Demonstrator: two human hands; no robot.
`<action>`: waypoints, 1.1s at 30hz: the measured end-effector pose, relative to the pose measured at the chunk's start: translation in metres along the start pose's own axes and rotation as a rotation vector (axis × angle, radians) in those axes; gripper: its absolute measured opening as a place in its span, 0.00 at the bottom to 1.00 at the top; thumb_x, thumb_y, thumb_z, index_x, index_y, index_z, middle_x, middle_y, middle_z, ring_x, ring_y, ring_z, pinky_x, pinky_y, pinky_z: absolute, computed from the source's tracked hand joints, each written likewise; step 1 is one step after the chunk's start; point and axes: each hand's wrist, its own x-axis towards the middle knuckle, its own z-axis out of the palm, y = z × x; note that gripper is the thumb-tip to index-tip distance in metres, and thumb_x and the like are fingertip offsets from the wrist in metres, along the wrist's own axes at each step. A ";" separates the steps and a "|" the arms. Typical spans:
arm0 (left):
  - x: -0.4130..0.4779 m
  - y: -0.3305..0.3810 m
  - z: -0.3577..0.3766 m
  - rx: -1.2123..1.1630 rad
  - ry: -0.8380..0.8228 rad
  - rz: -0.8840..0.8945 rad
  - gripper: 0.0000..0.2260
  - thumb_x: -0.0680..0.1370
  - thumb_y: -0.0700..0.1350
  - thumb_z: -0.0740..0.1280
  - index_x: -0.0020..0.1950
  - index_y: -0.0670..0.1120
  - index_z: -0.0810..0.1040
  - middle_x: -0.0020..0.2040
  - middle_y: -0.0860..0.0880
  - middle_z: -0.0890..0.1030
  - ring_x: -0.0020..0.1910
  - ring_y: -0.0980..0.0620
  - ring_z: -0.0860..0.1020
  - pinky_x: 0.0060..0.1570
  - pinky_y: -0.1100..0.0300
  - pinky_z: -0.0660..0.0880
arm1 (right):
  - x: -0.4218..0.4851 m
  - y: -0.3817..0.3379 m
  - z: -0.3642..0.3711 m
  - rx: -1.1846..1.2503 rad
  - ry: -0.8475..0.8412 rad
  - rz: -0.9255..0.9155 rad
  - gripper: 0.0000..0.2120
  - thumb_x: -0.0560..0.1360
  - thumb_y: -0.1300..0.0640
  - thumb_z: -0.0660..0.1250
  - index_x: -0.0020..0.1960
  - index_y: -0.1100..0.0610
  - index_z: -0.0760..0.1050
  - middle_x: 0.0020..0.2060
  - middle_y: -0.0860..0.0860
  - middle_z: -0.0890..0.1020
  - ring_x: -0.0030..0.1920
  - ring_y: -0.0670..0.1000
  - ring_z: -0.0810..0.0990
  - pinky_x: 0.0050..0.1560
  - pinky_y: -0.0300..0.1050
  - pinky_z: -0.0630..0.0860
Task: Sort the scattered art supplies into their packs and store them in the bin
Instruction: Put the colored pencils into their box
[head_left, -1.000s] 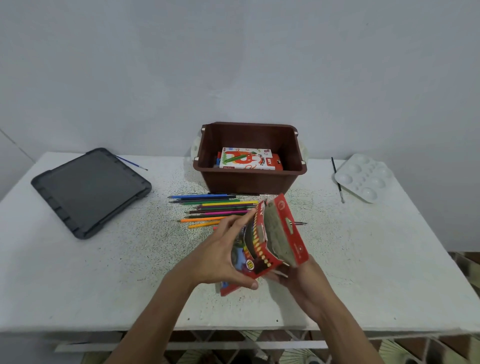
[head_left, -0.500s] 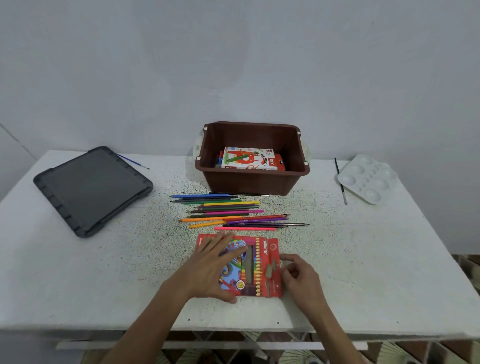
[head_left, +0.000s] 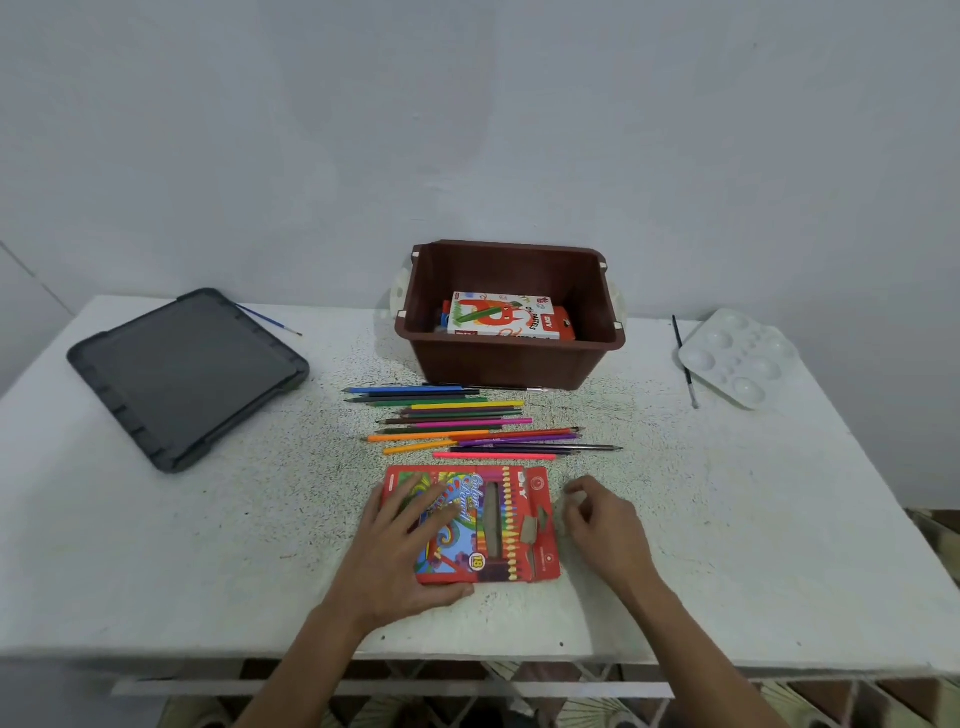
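Colour pencil pack (head_left: 491, 525): lying flat on the bench (head_left: 156, 545), near and centre, printed face up, red flap end pointing right.
Left hand (head_left: 400, 551): resting palm down on the left half of the pack, fingers (head_left: 434, 496) spreading wide and straight across the print, thumb lying along the near edge.
Right hand (head_left: 605, 530): sitting on the bench just right of the pack, fingers curling loosely inward, gripping nothing visible; contact with the pack's edge impossible to tell.
Coloured pencils (head_left: 457, 423): lying loose in a rough row just beyond the pack, running left to right, between the pack and the bin.
Thin brush (head_left: 587, 447): lying among the right ends of the pencils, tip pointing right.
Brown bin (head_left: 511, 364): standing open at the far centre of the bench.
Oil pastels box (head_left: 506, 318): lying inside the bin, face up.
Dark grey lid (head_left: 187, 374): lying flat at far left, well apart from the bin.
Blue-handled paintbrush (head_left: 267, 319): poking out from behind the lid's far right corner.
White paint palette (head_left: 737, 356): resting at far right.
Black paintbrush (head_left: 684, 361): lying just left of the palette, running far to near.
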 end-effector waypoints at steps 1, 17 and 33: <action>-0.001 0.000 0.000 0.003 -0.005 -0.009 0.38 0.68 0.77 0.63 0.69 0.54 0.75 0.74 0.54 0.70 0.76 0.47 0.63 0.72 0.41 0.56 | 0.005 0.000 -0.001 -0.038 0.026 -0.019 0.10 0.79 0.56 0.63 0.60 0.52 0.75 0.30 0.45 0.77 0.31 0.46 0.76 0.31 0.43 0.69; -0.001 -0.002 0.004 0.009 -0.032 -0.067 0.40 0.69 0.78 0.60 0.74 0.55 0.69 0.76 0.53 0.66 0.76 0.49 0.62 0.71 0.45 0.57 | 0.076 -0.016 -0.029 -0.530 0.033 -0.298 0.16 0.82 0.54 0.61 0.69 0.52 0.72 0.53 0.56 0.73 0.46 0.58 0.79 0.40 0.50 0.77; -0.001 -0.004 0.009 0.049 -0.031 -0.104 0.39 0.71 0.76 0.59 0.76 0.56 0.65 0.78 0.54 0.61 0.79 0.49 0.54 0.74 0.45 0.53 | 0.067 -0.012 -0.032 -0.494 0.193 -0.352 0.09 0.77 0.60 0.68 0.57 0.57 0.75 0.46 0.55 0.77 0.40 0.55 0.75 0.33 0.43 0.65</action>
